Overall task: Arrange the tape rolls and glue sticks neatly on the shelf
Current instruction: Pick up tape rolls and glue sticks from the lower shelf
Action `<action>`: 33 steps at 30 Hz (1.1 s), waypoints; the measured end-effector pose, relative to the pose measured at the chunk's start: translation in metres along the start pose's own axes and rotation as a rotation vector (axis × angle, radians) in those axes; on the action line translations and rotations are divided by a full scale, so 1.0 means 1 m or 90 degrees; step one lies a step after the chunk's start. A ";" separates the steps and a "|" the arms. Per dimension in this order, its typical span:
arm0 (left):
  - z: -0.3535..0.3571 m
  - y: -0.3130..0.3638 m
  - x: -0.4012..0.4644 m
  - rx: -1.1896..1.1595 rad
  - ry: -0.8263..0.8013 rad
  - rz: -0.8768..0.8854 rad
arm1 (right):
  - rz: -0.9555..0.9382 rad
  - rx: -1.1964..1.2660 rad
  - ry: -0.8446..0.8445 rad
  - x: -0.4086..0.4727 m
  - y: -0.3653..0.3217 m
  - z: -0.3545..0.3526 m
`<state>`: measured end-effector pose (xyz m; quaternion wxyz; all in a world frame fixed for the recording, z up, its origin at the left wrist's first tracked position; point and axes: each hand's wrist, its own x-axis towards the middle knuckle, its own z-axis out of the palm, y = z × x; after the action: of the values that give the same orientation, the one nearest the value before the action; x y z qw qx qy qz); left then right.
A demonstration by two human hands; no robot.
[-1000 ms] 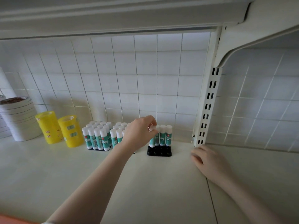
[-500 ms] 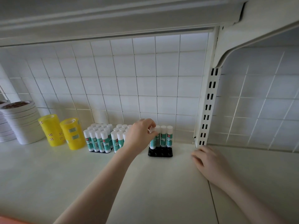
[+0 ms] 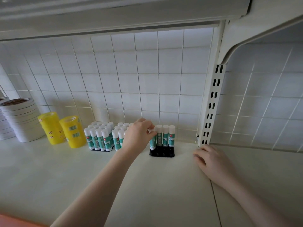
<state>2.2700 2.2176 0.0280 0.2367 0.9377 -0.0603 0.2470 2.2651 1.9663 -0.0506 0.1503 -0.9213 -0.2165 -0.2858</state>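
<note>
The left hand [image 3: 139, 136] has its fingers curled and its fingertips [image 3: 151, 130] pinched on the white cap of a glue stick [image 3: 152, 140], which stands at the end of the back row in a black tray [image 3: 161, 152] just under those fingers. Pinching it by the cap looks like a way to steer the base into its socket without knocking the three sticks [image 3: 165, 135] standing just beyond it, away from the wrist. The tray's front sockets, on the near side of the hand, are unfilled, so I judge this tray only partly loaded. Behind the wrist stand two fuller trays of glue sticks [image 3: 99, 137], and further that way two stacks of yellow tape rolls [image 3: 72, 131] and a stack of white tape rolls [image 3: 22, 119] (all upright against the tiled back wall, presumably to leave the front of the shelf [image 3: 82, 177] free). The right hand [image 3: 211, 161] lies flat, fingers relaxed and holding nothing, pressed on the shelf beside the slotted upright [image 3: 212, 104], probably to steady the reach
</note>
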 end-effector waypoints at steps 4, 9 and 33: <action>0.002 -0.001 -0.001 0.012 -0.013 0.024 | 0.000 0.001 -0.003 0.001 0.000 0.000; 0.002 0.003 0.000 0.026 -0.026 0.014 | -0.007 0.003 -0.001 0.001 -0.001 0.000; -0.001 0.006 -0.001 0.086 -0.033 0.015 | 0.046 0.037 -0.107 -0.002 -0.006 -0.012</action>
<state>2.2676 2.2130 0.0302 0.1680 0.9570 -0.0606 0.2287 2.2546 1.9662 -0.0415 0.1687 -0.9445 -0.2033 -0.1953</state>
